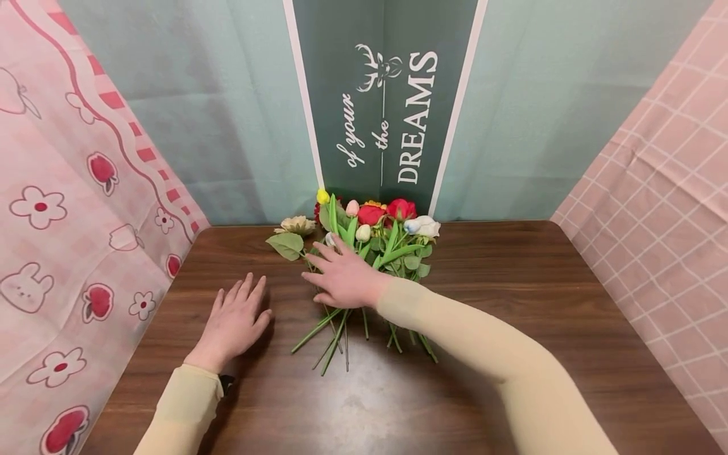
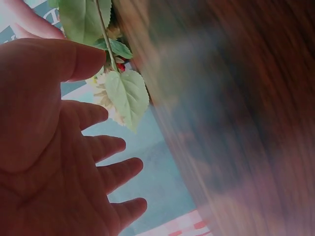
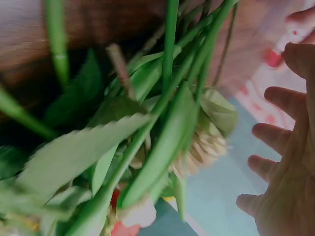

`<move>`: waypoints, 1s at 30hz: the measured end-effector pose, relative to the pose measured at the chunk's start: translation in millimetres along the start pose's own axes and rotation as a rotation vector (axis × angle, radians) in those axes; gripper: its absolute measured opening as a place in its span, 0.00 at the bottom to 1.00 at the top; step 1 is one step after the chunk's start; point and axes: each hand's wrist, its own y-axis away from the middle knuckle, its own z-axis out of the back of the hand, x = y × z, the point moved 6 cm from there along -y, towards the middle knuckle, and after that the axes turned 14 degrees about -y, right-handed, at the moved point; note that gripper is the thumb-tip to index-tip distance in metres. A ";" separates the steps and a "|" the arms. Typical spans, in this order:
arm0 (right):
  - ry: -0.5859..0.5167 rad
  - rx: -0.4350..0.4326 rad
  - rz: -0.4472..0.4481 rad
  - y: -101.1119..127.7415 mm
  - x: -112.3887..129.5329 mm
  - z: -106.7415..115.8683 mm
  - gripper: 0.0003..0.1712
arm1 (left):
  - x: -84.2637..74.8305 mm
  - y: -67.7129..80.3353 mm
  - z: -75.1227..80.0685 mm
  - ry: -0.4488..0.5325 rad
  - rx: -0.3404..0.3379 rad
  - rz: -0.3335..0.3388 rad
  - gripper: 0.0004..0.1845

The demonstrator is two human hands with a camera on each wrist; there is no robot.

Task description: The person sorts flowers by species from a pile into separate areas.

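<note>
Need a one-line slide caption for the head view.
Right hand spread over artificial flowers; left hand flat on wooden table.

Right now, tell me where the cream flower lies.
In the head view the cream flower lies on the table at the bunch's left edge, beyond the right hand's fingertips.

A brown wooden table [image 1: 512, 303] stands before a green "DREAMS" banner [image 1: 387, 101] and pink patterned cloths [image 1: 68, 189].

We read a staged recording booth: dark wood-grain desk [image 1: 512, 284] boxed in by pink patterned cloths [image 1: 68, 208] and a green "DREAMS" banner [image 1: 387, 95].
</note>
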 end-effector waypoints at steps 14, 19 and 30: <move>0.000 0.136 -0.133 -22.6 -26.0 -44.7 0.46 | -32.0 0.8 -0.6 0.005 -0.005 -0.078 0.39; -0.052 0.100 -0.161 -10.1 -39.7 -49.3 0.47 | -39.5 -7.2 1.0 -0.003 -0.013 -0.104 0.39; -0.080 0.079 -0.185 23.8 -58.1 -56.8 0.47 | -66.3 -18.1 2.8 0.001 -0.005 -0.184 0.40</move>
